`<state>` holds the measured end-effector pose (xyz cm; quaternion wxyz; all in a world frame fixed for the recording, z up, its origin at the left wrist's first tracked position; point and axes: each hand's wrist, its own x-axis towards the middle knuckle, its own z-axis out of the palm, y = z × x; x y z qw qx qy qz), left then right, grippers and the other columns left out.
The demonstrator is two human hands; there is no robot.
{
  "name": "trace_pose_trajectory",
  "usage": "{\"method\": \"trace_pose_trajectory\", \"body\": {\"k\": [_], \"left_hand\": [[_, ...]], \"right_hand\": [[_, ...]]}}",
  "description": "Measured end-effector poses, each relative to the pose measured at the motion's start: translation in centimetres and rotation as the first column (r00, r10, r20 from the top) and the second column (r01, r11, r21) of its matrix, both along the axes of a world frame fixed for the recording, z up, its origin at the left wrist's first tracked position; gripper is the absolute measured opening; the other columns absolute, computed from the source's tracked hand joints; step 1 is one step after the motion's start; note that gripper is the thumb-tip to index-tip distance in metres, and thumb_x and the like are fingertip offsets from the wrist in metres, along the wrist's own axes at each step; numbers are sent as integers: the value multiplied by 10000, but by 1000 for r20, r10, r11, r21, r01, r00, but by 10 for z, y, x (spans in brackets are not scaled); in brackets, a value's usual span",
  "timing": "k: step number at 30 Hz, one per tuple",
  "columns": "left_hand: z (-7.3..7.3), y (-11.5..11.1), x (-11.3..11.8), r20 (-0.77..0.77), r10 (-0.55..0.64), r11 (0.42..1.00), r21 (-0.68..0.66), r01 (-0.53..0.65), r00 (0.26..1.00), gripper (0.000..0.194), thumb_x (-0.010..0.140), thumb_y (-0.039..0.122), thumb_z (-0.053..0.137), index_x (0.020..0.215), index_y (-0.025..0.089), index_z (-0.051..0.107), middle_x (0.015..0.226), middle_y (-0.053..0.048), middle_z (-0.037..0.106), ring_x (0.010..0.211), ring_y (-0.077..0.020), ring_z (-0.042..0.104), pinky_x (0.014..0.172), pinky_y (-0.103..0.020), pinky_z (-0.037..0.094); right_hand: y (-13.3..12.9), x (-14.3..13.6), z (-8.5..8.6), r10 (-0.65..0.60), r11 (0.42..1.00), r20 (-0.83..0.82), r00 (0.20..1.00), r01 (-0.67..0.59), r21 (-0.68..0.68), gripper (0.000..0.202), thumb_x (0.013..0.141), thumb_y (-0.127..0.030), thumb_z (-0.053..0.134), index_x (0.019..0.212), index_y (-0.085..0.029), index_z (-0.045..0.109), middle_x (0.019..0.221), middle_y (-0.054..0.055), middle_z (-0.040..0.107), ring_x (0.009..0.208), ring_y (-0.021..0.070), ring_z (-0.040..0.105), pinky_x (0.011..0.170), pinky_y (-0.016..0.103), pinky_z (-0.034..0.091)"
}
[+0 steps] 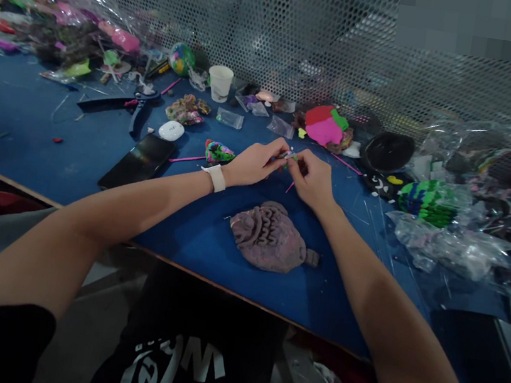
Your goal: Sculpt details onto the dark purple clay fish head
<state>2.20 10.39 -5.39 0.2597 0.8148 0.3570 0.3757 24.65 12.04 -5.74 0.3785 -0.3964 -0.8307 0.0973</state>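
My left hand (258,161) and my right hand (311,175) meet above the blue table, fingertips closed on a small multicoloured clay piece (290,158) with green on it. Fingers hide most of the piece. A thin pink stick (290,187) shows just below my right fingertips. Nearer to me, a grey-brown clay shape (272,238) with wavy ridges lies flat between my forearms. Beside my left wrist rests a green, pink and blue clay piece (218,153), with a pink stick (187,159) at its left.
Left of my hands are a black phone (138,162), a white case (171,131) and black scissors (139,113). A paper cup (220,82) and a pink-red clay piece (325,125) stand near the mesh wall (306,34). Plastic wrappings (461,249) lie right; a black object sits front right.
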Motion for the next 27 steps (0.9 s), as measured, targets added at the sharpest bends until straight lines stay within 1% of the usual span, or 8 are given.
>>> {"method": "trace_pose_trajectory", "body": {"k": [4, 7, 9, 11, 16, 20, 24, 27], "left_hand": [[1, 0, 1, -41, 62, 997, 51, -60, 997, 111, 1144, 266, 536, 1199, 209, 614, 918, -29, 809, 748, -172, 737, 759, -280, 501], [2, -1, 2, -72, 108, 991, 90, -102, 991, 135, 1136, 249, 519, 1184, 215, 640, 850, -22, 771, 724, -186, 724, 734, -289, 480], [3, -1, 2, -87, 125, 988, 106, -116, 988, 152, 1132, 242, 510, 1178, 216, 652, 816, -17, 748, 705, -192, 714, 721, -293, 469], [4, -3, 3, -86, 124, 988, 101, -115, 988, 169, 1136, 242, 497, 1185, 216, 656, 806, -13, 737, 687, -190, 705, 714, -291, 465], [5, -7, 3, -25, 92, 994, 63, -90, 995, 205, 1155, 232, 443, 1222, 201, 634, 834, -9, 755, 675, -161, 686, 732, -275, 484], [5, -8, 2, -3, 65, 997, 39, -64, 998, 244, 1150, 206, 410, 1270, 190, 622, 896, -19, 791, 731, -153, 720, 783, -268, 524], [6, -8, 0, 4, 80, 995, 66, -80, 997, 249, 1161, 250, 442, 1303, 181, 634, 980, -57, 818, 798, -173, 760, 817, -285, 545], [6, -8, 0, -22, 109, 991, 82, -107, 994, 247, 1174, 312, 490, 1313, 184, 648, 893, -48, 799, 776, -198, 766, 817, -302, 557]], "right_hand": [[3, -4, -3, -50, 998, 34, 998, 49, 38, 412, 1104, -611, 517, 847, -294, 461, 739, 24, 610, 691, 228, 550, 708, 392, 430], [5, -5, -4, -65, 995, 55, 996, 61, 74, 323, 1065, -485, 554, 839, -292, 428, 734, 18, 586, 688, 224, 533, 706, 384, 401], [6, -5, -4, -69, 994, 57, 996, 63, 93, 289, 1039, -431, 559, 833, -291, 412, 732, 14, 571, 687, 222, 526, 706, 382, 382], [6, -5, -4, -78, 991, 48, 996, 72, 109, 281, 1023, -413, 557, 824, -291, 400, 725, 12, 555, 683, 220, 516, 703, 383, 370], [3, -5, -3, -136, 985, 3, 991, 135, 110, 296, 1037, -442, 545, 812, -292, 425, 707, 13, 564, 673, 221, 517, 699, 388, 391], [1, -6, -1, -164, 981, -65, 984, 169, 91, 333, 1064, -493, 543, 808, -294, 467, 687, 8, 578, 650, 219, 541, 693, 394, 416], [-4, -7, 3, -147, 984, -98, 984, 156, 82, 436, 1115, -624, 491, 826, -296, 487, 693, 12, 591, 645, 218, 564, 689, 395, 441], [-9, -6, 5, -121, 988, -75, 990, 128, 86, 492, 1142, -693, 442, 857, -296, 496, 722, 21, 613, 668, 226, 585, 705, 400, 461]]}}
